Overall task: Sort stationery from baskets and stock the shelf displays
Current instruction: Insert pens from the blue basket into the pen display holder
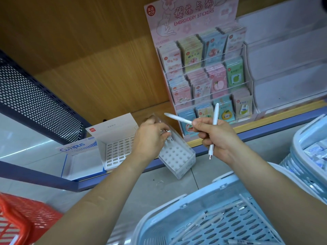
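Between right-hand (217, 138) fingers: white pens (215, 114), two, clenched together in the fist. One stands nearly upright with its clip end hanging below the palm. The other slants out past the knuckles toward the left hand (150, 138). I judge they are fanned apart so that each can be fed off singly.

Under left-hand fingers: clear pen holder (177, 156), gripped at its top rim and tilted. Its white holed insert is turned up toward me, probably to present the holes to the pens. Its lower corner overhangs the blue shelf edge (265, 132). I cannot tell whether it rests there.

Just left of the left hand: white grid display box (115, 151), open on the shelf, with a Campus tray (79, 156) beyond it.

Above the right knuckles: embroidery sticker display (208, 76), stocked, with a clear tiered rack (286, 68) to its right.

Below the right wrist: light-blue basket (208, 188) with loose pens (194, 227) on its floor, likely my supply.

Right of that wrist: second blue basket (300, 138), holding packets.

Far below the left forearm: red basket (26, 218).
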`<act>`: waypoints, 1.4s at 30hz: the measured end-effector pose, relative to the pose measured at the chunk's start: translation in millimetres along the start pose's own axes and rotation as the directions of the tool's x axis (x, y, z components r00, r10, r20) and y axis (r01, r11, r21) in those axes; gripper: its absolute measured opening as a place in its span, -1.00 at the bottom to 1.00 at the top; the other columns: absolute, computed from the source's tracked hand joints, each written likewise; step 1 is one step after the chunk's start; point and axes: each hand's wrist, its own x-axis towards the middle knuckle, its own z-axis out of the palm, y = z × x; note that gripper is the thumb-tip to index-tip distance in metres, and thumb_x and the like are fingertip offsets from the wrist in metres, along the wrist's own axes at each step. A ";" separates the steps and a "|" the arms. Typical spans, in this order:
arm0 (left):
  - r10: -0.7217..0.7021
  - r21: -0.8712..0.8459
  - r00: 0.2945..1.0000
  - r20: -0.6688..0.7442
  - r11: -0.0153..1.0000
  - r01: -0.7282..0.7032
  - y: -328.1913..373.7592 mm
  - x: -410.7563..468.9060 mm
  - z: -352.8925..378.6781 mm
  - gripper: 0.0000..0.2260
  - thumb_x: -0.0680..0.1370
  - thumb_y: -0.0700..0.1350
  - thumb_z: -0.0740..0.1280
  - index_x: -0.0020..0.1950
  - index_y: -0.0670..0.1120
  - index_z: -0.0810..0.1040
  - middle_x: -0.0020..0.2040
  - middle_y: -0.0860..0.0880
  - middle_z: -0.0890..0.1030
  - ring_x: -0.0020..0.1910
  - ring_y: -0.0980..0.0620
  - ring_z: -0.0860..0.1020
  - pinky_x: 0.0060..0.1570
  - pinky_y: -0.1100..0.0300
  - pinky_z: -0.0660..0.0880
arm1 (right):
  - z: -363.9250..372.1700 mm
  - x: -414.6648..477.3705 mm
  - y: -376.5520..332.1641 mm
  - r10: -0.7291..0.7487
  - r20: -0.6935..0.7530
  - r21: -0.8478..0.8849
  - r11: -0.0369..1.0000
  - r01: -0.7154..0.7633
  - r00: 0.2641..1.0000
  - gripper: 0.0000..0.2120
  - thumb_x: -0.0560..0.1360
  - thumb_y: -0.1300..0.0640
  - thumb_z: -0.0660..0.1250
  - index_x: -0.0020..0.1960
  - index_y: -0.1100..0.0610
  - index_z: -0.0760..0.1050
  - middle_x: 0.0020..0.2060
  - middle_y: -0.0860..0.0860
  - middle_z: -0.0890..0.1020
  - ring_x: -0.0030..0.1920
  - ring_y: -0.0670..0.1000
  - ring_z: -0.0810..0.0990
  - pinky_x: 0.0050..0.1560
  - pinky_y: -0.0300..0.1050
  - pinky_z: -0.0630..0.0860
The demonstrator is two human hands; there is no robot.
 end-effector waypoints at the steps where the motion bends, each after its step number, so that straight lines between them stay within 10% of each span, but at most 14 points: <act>1: -0.018 0.012 1.000 0.017 1.000 0.018 0.8 0.7 0.3 -0.82 0.53 -0.02 0.41 0.10 0.00 0.67 -0.09 0.07 0.41 -0.01 0.01 0.47 -0.11 0.18 0.40 | 0.4 -0.3 0.0 -0.002 0.003 0.002 1.000 0.002 1.000 -0.95 0.47 0.31 0.42 -0.08 0.23 0.60 -0.23 0.15 0.56 -0.44 -0.11 0.36 -0.60 -0.36 0.23; 8: -0.082 -0.022 0.993 0.084 0.996 0.085 -0.9 8.2 1.2 -0.81 0.49 0.02 0.45 0.09 0.07 0.65 -0.10 0.05 0.49 -0.07 0.01 0.50 -0.17 0.18 0.40 | 1.9 -5.1 -1.6 0.003 0.010 0.032 0.999 -0.004 1.000 -0.95 0.45 0.31 0.43 -0.08 0.22 0.61 -0.29 0.12 0.57 -0.47 -0.11 0.37 -0.60 -0.35 0.24; 15: -0.304 -0.587 0.950 -0.076 0.784 0.204 -0.7 -0.9 -35.4 -0.87 0.55 -0.21 0.34 -0.05 0.00 0.63 -0.19 0.06 0.63 -0.25 0.15 0.53 -0.14 0.19 0.52 | 4.9 -13.4 -9.9 -0.054 0.123 -0.031 0.998 0.058 0.991 -0.88 0.59 0.24 0.28 0.00 0.15 0.61 -0.37 0.02 0.45 -0.50 -0.10 0.36 -0.57 -0.32 0.25; 22: -0.068 -0.638 0.942 0.328 0.719 0.274 53.7 -40.6 -20.3 -0.75 0.46 0.03 0.48 -0.01 0.06 0.44 -0.18 0.05 0.66 -0.25 0.06 0.61 -0.11 0.05 0.55 | 27.8 -23.6 -16.0 -0.092 0.092 0.195 0.978 0.073 0.992 -0.78 0.62 0.25 0.19 -0.06 0.14 0.60 -0.35 0.04 0.47 -0.38 -0.05 0.47 -0.49 -0.28 0.37; 26: -0.153 -0.812 0.930 0.335 0.453 0.367 60.9 -45.3 -19.6 -0.79 0.48 -0.24 0.47 -0.03 -0.11 0.45 -0.31 -0.08 0.65 -0.34 -0.02 0.62 -0.23 0.11 0.53 | 35.9 -27.1 -11.4 -0.118 0.062 0.209 0.972 0.102 0.991 -0.87 0.60 0.16 0.26 0.03 0.14 0.58 -0.29 0.04 0.48 -0.34 -0.06 0.53 -0.33 -0.20 0.50; 30: -0.208 -0.743 0.971 0.119 0.630 0.226 32.4 -37.1 -37.8 -0.82 0.55 -0.22 0.37 -0.12 0.07 0.62 -0.30 0.03 0.61 -0.33 0.09 0.56 -0.16 0.05 0.56 | 21.1 -24.9 -19.3 -0.135 0.122 0.311 0.946 0.091 0.983 -0.62 0.35 -0.01 0.47 0.10 0.12 0.54 -0.27 -0.01 0.57 -0.22 -0.06 0.56 -0.16 -0.16 0.49; 33: -0.241 -0.626 0.970 -0.032 0.761 0.168 -0.6 -28.2 -61.1 -0.82 0.60 -0.11 0.31 -0.13 0.11 0.62 -0.35 0.13 0.57 -0.32 0.14 0.50 -0.20 0.10 0.50 | 4.8 -18.3 -25.3 -0.182 0.031 0.348 0.924 0.160 0.983 -0.80 0.44 0.19 0.42 0.05 0.15 0.55 -0.28 0.02 0.62 -0.27 -0.05 0.59 -0.29 -0.28 0.49; 39: -0.237 -0.403 0.970 -0.055 0.894 0.195 -28.5 -28.9 -68.7 -0.95 0.49 -0.05 0.46 -0.12 0.00 0.67 -0.41 0.10 0.57 -0.45 0.19 0.48 -0.42 0.36 0.38 | -5.5 -9.2 -9.9 -0.216 -0.117 0.074 0.972 0.225 0.970 -0.81 0.60 0.07 0.28 -0.10 0.11 0.59 -0.45 -0.04 0.35 -0.44 -0.09 0.28 -0.49 -0.28 0.24; 42: -0.175 -0.274 0.984 -0.024 0.948 0.161 -29.1 -33.0 -53.8 -0.93 0.51 -0.01 0.44 -0.09 0.01 0.68 -0.43 0.14 0.52 -0.47 0.20 0.44 -0.45 0.40 0.30 | -4.1 -7.1 -4.0 -0.216 -0.115 -0.023 0.976 0.215 0.969 -0.82 0.60 0.07 0.29 -0.10 0.11 0.60 -0.35 -0.02 0.46 -0.35 -0.09 0.43 -0.39 -0.27 0.47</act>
